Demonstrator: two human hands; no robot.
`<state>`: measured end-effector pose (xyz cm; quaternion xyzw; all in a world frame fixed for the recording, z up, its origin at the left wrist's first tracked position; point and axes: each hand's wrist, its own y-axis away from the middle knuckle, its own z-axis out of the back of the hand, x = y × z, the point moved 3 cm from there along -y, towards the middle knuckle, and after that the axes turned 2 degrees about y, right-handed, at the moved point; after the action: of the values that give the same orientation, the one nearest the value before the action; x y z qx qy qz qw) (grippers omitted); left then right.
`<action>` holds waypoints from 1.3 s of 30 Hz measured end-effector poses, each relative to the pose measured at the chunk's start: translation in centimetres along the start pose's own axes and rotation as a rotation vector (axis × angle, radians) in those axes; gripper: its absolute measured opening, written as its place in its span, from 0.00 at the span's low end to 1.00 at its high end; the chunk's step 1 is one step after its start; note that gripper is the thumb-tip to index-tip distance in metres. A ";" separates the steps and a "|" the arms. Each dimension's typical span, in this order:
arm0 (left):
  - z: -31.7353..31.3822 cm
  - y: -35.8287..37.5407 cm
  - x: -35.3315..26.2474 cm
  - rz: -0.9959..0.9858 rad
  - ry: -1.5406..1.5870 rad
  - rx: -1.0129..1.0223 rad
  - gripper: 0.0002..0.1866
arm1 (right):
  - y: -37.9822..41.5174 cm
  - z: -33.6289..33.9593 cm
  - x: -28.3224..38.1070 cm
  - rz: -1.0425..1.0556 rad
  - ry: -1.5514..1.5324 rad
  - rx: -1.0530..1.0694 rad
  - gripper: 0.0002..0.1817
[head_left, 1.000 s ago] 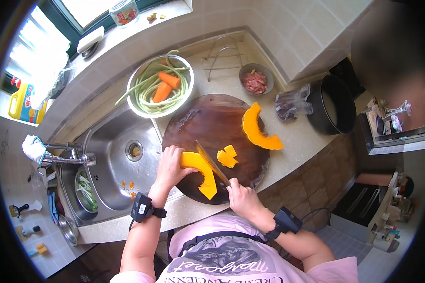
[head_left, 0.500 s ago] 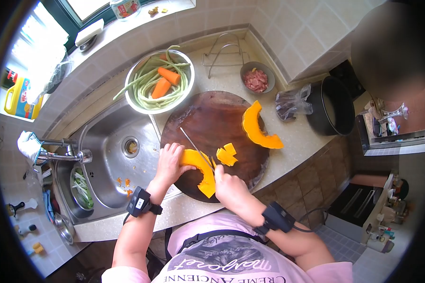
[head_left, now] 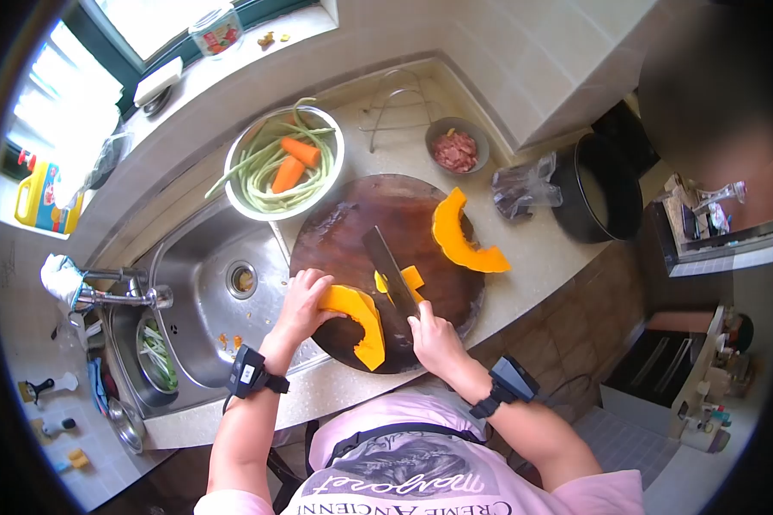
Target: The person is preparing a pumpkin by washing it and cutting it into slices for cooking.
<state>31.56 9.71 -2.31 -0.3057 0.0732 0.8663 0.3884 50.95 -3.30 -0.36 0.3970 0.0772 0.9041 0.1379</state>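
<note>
My left hand (head_left: pixel 303 307) grips the upper end of a curved pumpkin wedge (head_left: pixel 358 319) on the round wooden cutting board (head_left: pixel 339 227). A cleaver (head_left: pixel 389 266) is held by its handle in my right hand (head_left: pixel 439 343), just right of that wedge. Its broad dark blade faces up and partly covers small cut pumpkin pieces (head_left: pixel 413 277). Another pumpkin wedge (head_left: pixel 461 239) lies at the board's right edge, apart from both hands.
A bowl (head_left: pixel 340 159) of green beans and carrots stands behind the board, left of a wire rack (head_left: pixel 395 107). Raw meat (head_left: pixel 455 152) fills a small bowl. Right are a plastic bag (head_left: pixel 521 187) and a black pot (head_left: pixel 597 189). The sink (head_left: pixel 202 287) is left.
The cleaver has moved right, off the held wedge and over the cut pieces, its blade turning from edge-on to broadside. My left hand still holds the wedge. The view has shifted slightly.
</note>
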 end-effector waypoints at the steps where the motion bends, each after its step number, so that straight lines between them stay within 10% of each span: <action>1: 0.1 -0.3 -0.2 -0.005 -0.005 0.016 0.31 | 0.5 0.2 -0.1 0.006 -0.030 -0.007 0.10; 39: 0.8 -3.0 -3.2 -0.004 -0.030 0.253 0.34 | 2.1 2.3 0.7 0.112 0.049 -0.039 0.08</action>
<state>34.96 10.07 0.58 -0.2414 0.1753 0.8539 0.4264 51.83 -4.99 2.24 0.3756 0.0407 0.9212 0.0928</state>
